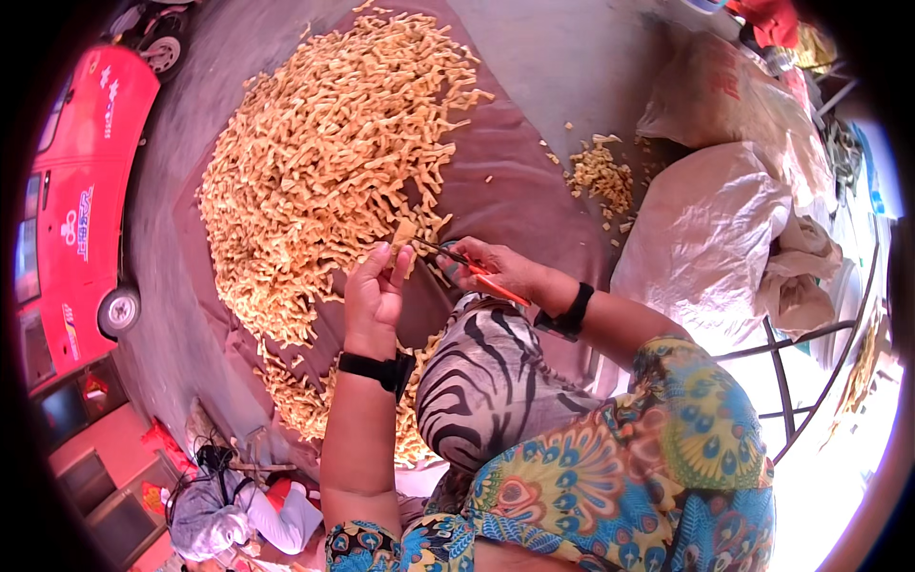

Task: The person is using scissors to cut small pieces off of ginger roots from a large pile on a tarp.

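The person's patterned blouse [562, 486] fills the lower part of the view, nearest the camera. Both forearms extend from it, a black wristband [367, 367] on the left and a dark band [572, 310] on the right. The left hand [376, 294] has its palm turned up and pinches a pale yellow piece [405, 233] between thumb and fingers. The right hand [498, 269], just beside it, is closed around the red-handled cutters [499, 289]; their dark blades point toward the piece, though whether they touch it is too small to tell. Below the hands is a knee in zebra-striped trousers [477, 367].

Past the hands, a broad pile of yellow pieces [324, 153] lies on a brown cloth [519, 181], with more of it showing beside the knee. To the right, off the cloth, a small heap of short pieces [600, 179] sits on the grey floor [562, 57], near a whitish sack [710, 229] with a second sack [734, 91] behind it.

At lower left, another person [214, 515] is partly visible in pale clothing. Along the left edge stands a red van [100, 162], well apart from the hands.
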A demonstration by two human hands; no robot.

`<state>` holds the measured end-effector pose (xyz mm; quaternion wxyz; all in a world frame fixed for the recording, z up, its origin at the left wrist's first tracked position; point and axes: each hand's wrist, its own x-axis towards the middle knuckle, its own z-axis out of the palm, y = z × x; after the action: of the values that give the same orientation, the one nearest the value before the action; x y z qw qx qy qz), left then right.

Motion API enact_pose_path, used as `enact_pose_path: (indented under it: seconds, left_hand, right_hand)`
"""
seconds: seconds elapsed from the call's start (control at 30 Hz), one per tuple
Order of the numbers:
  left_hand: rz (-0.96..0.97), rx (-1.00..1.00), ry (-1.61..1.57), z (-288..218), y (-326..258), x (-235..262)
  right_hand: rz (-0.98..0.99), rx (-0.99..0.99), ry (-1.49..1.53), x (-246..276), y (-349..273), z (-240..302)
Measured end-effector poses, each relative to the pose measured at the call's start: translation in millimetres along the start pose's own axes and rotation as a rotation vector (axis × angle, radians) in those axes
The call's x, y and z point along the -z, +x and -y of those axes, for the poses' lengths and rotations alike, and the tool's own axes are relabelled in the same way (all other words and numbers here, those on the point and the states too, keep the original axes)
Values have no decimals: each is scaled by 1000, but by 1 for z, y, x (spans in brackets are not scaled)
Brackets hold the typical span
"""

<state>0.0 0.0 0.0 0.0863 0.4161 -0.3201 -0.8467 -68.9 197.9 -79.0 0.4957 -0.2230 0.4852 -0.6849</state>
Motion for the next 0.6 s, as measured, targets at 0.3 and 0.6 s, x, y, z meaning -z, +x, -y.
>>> enact_pose_path:
  seconds: [0.3, 0.6]
  left_hand:
    - [156, 145, 239, 48, -4, -30]
    - [190, 309, 323, 74, 2, -52]
  right_hand:
    - [-168, -85, -68, 20, -49, 12]
    - [-349, -64, -32, 29, -79, -20]
